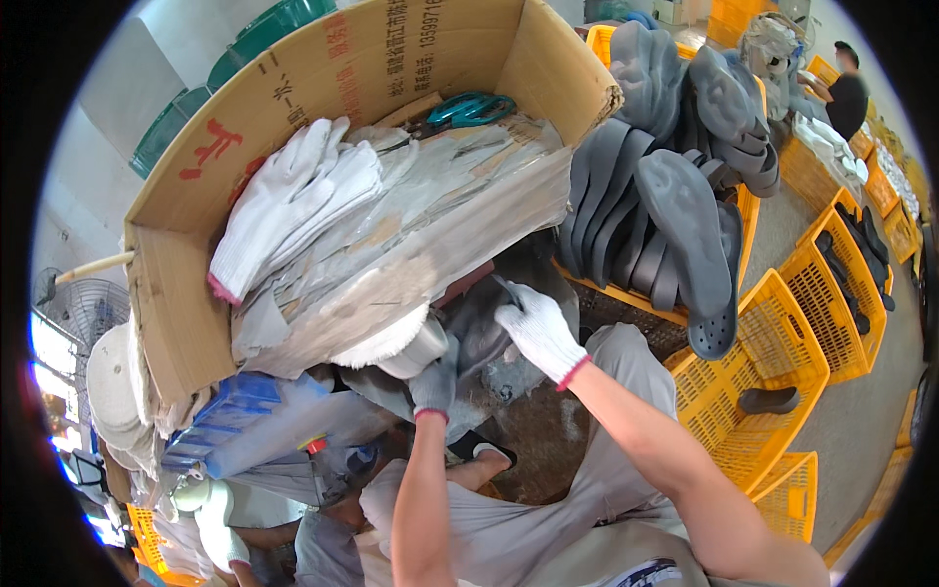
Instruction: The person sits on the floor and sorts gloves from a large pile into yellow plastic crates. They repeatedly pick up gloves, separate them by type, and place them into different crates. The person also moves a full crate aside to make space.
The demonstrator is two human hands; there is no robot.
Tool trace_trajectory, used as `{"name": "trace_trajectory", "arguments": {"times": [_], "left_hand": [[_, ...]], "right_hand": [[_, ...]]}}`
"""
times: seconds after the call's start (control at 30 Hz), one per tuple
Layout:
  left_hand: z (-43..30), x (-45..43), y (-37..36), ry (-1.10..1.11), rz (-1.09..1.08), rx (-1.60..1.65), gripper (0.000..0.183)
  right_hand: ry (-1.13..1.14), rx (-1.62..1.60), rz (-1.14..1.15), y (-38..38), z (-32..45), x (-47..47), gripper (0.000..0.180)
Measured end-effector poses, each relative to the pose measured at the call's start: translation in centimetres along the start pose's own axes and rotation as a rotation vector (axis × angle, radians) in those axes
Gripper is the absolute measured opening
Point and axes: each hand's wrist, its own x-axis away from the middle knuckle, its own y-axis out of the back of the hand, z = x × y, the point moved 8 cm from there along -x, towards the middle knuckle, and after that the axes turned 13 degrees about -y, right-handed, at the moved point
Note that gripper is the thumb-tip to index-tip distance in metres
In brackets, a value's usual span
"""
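My left hand [433, 385], in a soiled knit glove, is closed around a pale grey moulded shoe [414, 348] beside the rim of a white fluffy buffing wheel [385, 334]. To its right my right hand [539, 326], in a whiter glove, pinches a thin dark object by its edge; what it is cannot be told. Between the hands lies a dark grey moulded piece [477, 323], partly hidden by them. Above the wheel stands an open cardboard box [176, 293] with white knit gloves [293, 198] and teal-handled scissors [469, 111] on its torn, dusty lining.
Grey moulded clogs [682, 227] are heaped in a yellow crate at the right, beside more yellow crates [748, 381]. At lower left are another person's gloved hand [220, 524] and a blue bin [227, 418]. A fan [88, 312] and stacked buffing discs [117, 381] stand left. A person [843, 92] is at upper right.
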Motion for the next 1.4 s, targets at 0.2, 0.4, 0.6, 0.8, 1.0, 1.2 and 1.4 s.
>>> {"name": "trace_trajectory", "arguments": {"times": [0.2,0.4,0.6,0.8,1.0,1.2,1.4], "left_hand": [[-2.5,4.3,-3.5,0.345,-0.174,1.645,0.048],[-4.7,0.9,-2.7,0.432,-0.128,0.904,0.058],[7.0,3.7,-3.4,0.142,-0.147,1.125,0.045],[-11.0,6.8,-3.9,0.543,0.063,2.344,0.068],[3.1,4.3,-5.3,0.333,-0.344,1.976,0.052],[-3.6,1.3,-5.0,0.108,-0.472,2.310,0.048],[1.5,1.3,-6.3,0.028,-0.332,1.960,0.043]], "right_hand": [[0.237,0.353,0.001,-5.3,1.2,5.1,0.069],[0.810,1.011,0.008,-2.5,-2.9,12.6,0.068],[0.226,0.621,0.050,-13.2,-0.7,9.9,0.056],[0.635,0.640,-0.009,-4.3,-0.5,19.2,0.062],[0.517,0.585,0.076,-12.6,1.8,12.2,0.061],[0.502,0.585,-0.105,-11.4,1.0,7.5,0.061],[0.234,0.686,0.323,-11.2,1.1,9.9,0.071]]}}
